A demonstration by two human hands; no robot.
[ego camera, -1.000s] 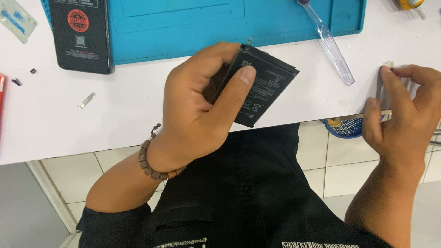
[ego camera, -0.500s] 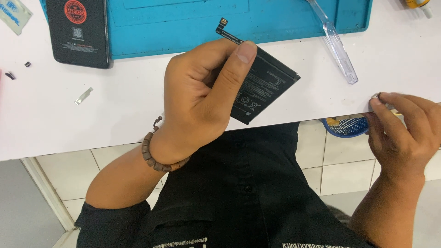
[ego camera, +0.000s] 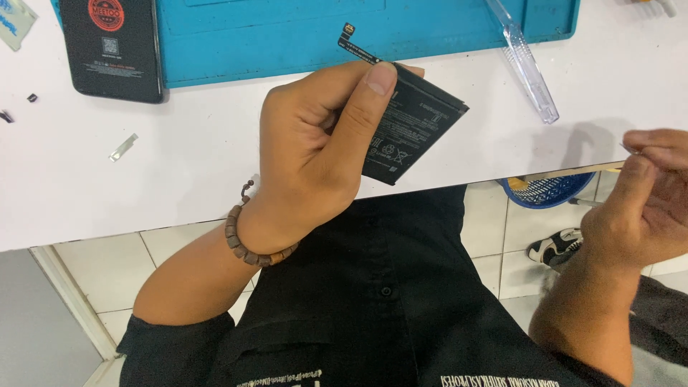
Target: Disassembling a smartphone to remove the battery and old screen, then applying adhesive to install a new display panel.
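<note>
Looking down, we see our left hand [ego camera: 315,143] gripping a flat black phone battery [ego camera: 412,129] over the edge of the white table [ego camera: 179,186], thumb pressed across its face — its thin flex connector [ego camera: 355,44] sticks up past the fingertips. A beaded bracelet [ego camera: 247,240] circles that wrist. Our right hand [ego camera: 645,208] sits at the table's right edge, fingers pinched on something too thin to make out. Farther back lie a teal work mat [ego camera: 287,36], a black phone [ego camera: 111,46] and clear plastic tweezers [ego camera: 527,64].

One battery [ego camera: 412,129], one phone [ego camera: 111,46], one mat [ego camera: 358,29] — two hands [ego camera: 315,143].
</note>
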